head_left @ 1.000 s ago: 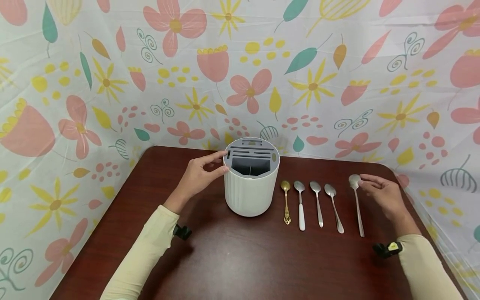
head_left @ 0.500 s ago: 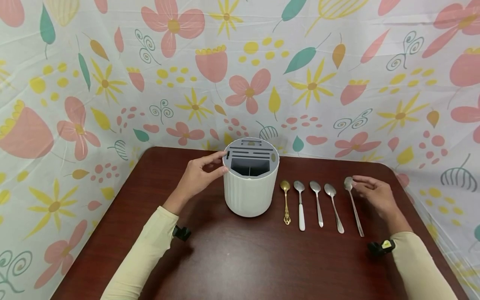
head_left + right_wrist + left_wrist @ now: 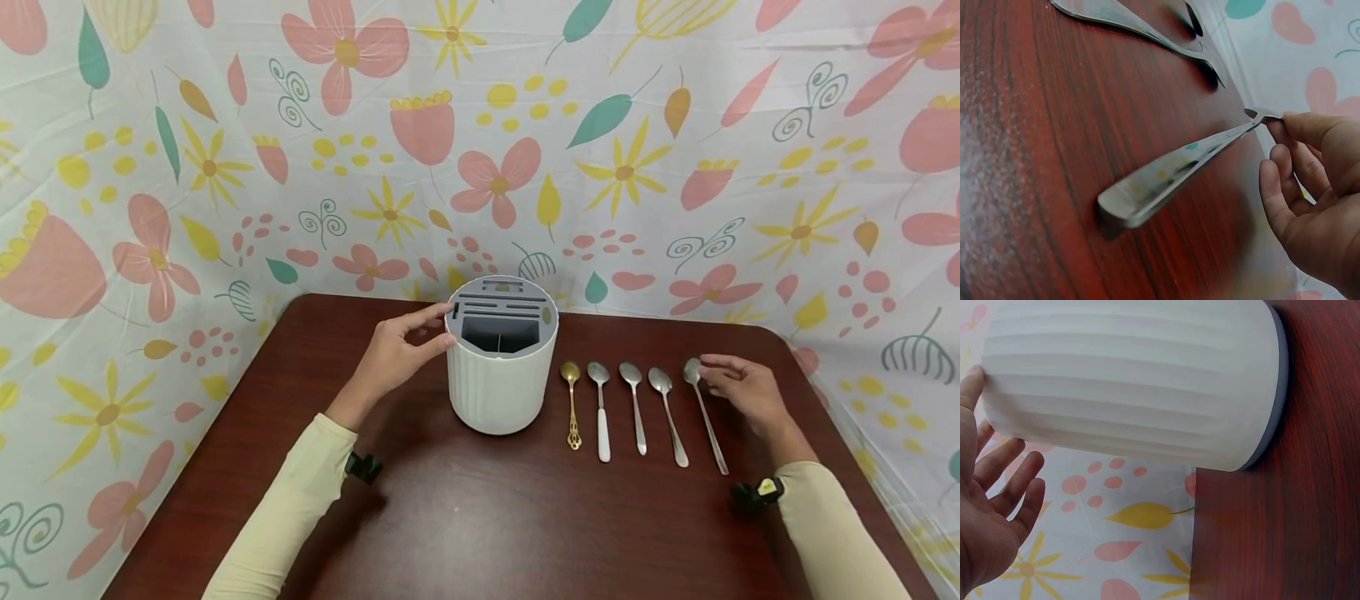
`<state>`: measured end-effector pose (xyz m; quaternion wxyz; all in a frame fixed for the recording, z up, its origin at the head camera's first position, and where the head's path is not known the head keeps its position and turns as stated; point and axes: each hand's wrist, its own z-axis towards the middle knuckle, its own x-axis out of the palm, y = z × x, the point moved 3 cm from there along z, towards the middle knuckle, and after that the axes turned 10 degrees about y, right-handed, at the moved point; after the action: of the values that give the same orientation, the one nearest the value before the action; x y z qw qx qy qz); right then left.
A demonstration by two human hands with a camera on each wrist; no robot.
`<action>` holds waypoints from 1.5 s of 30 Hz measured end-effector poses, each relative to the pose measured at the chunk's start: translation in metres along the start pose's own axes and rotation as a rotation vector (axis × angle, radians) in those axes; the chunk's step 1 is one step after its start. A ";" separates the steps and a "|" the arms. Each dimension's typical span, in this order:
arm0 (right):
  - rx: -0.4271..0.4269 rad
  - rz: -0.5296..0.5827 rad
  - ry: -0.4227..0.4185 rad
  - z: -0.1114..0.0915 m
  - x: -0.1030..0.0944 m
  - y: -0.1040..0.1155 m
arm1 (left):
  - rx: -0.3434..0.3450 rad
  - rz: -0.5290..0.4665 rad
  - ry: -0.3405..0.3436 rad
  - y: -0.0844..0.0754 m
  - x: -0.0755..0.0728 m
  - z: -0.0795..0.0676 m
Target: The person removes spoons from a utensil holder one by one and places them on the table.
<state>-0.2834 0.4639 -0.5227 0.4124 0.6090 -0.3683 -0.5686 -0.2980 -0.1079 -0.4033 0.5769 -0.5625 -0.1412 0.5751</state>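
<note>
Holder at the table's middle, five spoons in a row to its right.

The holder [image 3: 503, 367] stands on the table [image 3: 465, 517] toward its far edge, with the left hand [image 3: 393, 354] against its left side near the rim. To its right lie a first spoon [image 3: 572, 404], a second spoon [image 3: 601, 408], a third spoon [image 3: 635, 404] and a fourth spoon [image 3: 667, 412], side by side, bowls away from the person. The outermost spoon [image 3: 705, 412] lies furthest right, its bowl end pinched by the right hand [image 3: 742, 392], whose fingers [image 3: 1285, 128] close on it. A curtain [image 3: 480, 142] hangs behind the table.
</note>
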 end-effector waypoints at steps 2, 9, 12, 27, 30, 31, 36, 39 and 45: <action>0.004 -0.002 -0.010 -0.001 0.000 0.000 | -0.001 0.003 -0.001 0.000 0.000 0.000; 0.040 -0.014 -0.026 -0.002 -0.001 -0.004 | -0.005 0.006 -0.001 0.001 0.001 0.001; 0.061 -0.027 -0.025 -0.003 -0.001 -0.004 | -0.007 0.009 -0.001 0.000 0.001 0.000; 0.149 -0.274 -0.016 -0.012 -0.009 -0.002 | -0.016 0.023 0.003 -0.001 0.000 0.001; 0.111 -0.369 -0.016 -0.015 -0.010 0.003 | -0.014 0.025 0.000 -0.001 0.000 0.001; 0.098 -0.393 -0.017 -0.016 -0.011 0.005 | -0.012 0.023 -0.001 -0.001 0.000 0.000; 0.051 -0.503 -0.048 -0.024 -0.014 0.018 | -0.013 0.018 -0.002 -0.002 -0.001 0.001; 0.012 -0.538 -0.073 -0.029 -0.017 0.027 | -0.018 0.024 -0.001 -0.002 -0.001 0.000; -0.069 -0.522 -0.077 -0.036 -0.015 0.057 | -0.019 0.023 0.002 -0.001 0.000 -0.001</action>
<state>-0.2478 0.4586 -0.4638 0.2579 0.6469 -0.1944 -0.6908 -0.2967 -0.1079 -0.4026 0.5650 -0.5700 -0.1395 0.5800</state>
